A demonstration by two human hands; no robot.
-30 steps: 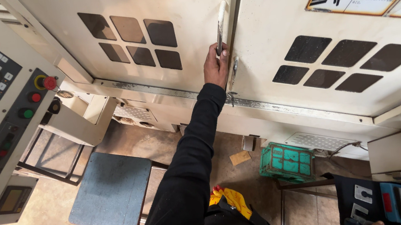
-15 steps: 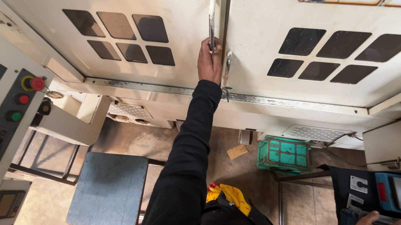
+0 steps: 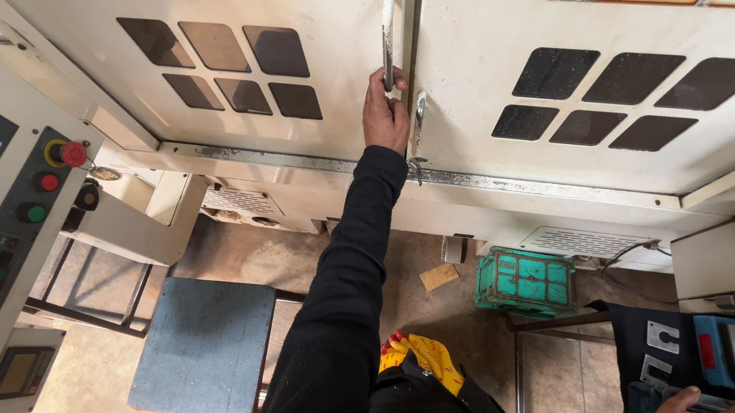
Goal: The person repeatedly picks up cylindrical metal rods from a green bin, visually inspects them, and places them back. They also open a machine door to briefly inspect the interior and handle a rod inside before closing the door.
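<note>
Left hand [image 3: 384, 112] clamped on the door handle [image 3: 388, 33] at the seam between the two machine doors [image 3: 497, 44]. Right hand [image 3: 685, 403] barely in view, grip unreadable. Risk: fingers pinched at the seam.

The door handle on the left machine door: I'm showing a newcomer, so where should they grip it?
Grip the door handle low on its upright bar, from the front, fingers curled behind it, as the left hand does; the bar stands off the left door.
</note>
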